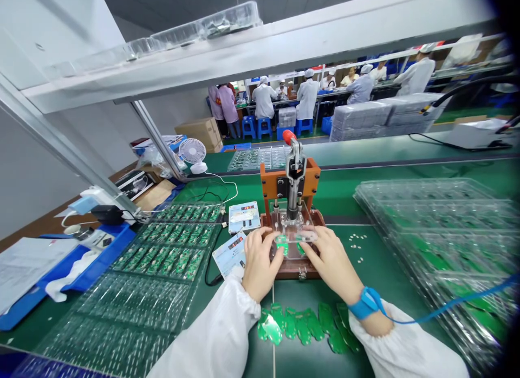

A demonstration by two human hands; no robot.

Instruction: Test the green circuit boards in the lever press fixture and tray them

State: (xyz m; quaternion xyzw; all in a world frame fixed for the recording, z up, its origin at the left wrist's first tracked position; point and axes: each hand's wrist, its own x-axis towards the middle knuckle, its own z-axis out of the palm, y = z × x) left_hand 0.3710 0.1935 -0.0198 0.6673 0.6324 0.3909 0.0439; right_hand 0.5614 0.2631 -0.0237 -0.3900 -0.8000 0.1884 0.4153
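Observation:
A clamp test fixture [293, 196] with an orange frame, a red-tipped lever and a wooden base stands in front of me. My left hand [260, 263] is at its clear plate, thumb and forefinger closed at the edge of a green circuit board [281, 245]. From the other side my right hand [333, 263], with a blue wrist strap [365, 303], pinches at a second green board [301, 248], partly hidden by the fingers. Both boards lie beneath the raised press. Nearer to me, several loose green boards [303, 325] lie in an overlapping row between my forearms.
Two small meters [244, 217] with red digits sit left of the fixture. A clear tray [162, 245] partly filled with boards lies further left, and stacked clear trays [442, 226] stand right. Tiny pale pieces [357, 239] are scattered nearby. A white fan [193, 151] stands behind.

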